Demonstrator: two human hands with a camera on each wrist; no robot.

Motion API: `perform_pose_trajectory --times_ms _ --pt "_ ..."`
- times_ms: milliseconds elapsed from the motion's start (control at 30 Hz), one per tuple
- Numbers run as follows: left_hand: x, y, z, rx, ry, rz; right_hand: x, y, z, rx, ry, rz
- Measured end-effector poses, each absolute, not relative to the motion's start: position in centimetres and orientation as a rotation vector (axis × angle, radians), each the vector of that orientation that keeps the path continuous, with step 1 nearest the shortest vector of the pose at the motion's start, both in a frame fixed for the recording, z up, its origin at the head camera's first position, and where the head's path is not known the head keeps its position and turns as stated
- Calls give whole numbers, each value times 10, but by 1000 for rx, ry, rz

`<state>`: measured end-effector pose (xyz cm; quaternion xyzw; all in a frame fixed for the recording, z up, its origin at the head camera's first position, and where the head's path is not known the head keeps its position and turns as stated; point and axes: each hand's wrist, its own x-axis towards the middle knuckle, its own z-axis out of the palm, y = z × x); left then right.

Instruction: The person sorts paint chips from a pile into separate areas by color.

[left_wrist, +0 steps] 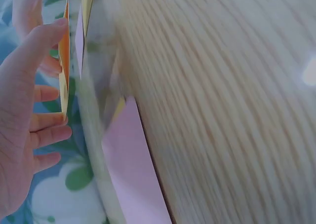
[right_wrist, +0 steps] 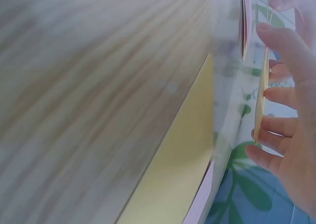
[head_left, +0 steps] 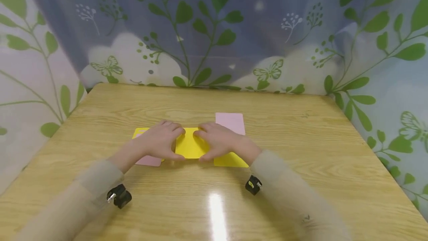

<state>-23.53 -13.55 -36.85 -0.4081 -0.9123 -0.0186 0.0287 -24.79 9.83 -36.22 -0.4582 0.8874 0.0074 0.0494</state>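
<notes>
Both hands hold a square yellow paper card (head_left: pixel 188 146) between them, raised off the tabletop. My left hand (head_left: pixel 157 138) grips its left side with thumb at the near edge and fingers at the far side. Opposite it, my right hand (head_left: pixel 220 140) holds the right side in the same way. In the wrist views the yellow card (right_wrist: pixel 261 98) appears nearly edge-on between thumbs and fingers. Under the left hand lie a pink card (head_left: pixel 150 160) and a yellow card (head_left: pixel 138 132), partly hidden. Beneath the right hand, another yellow card (head_left: pixel 230 160) lies nearer than a pink card (head_left: pixel 230 122).
The cards lie on a wood-grain table (head_left: pixel 187 203). A leaf-patterned curtain (head_left: pixel 200 47) hangs behind its far edge and along both sides. A small black camera sits on each wrist, and a bright reflection (head_left: pixel 217 215) shows near the front.
</notes>
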Motion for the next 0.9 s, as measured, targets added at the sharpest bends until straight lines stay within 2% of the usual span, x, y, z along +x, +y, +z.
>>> perform_pose_trajectory --times_ms 400,900 --pt "-224 -178 -369 -1177 -2844 -8 -246 45 -366 -1352 2664 131" --pt "-218 -182 -369 -1208 -2840 68 -242 36 -376 -1298 2652 175"
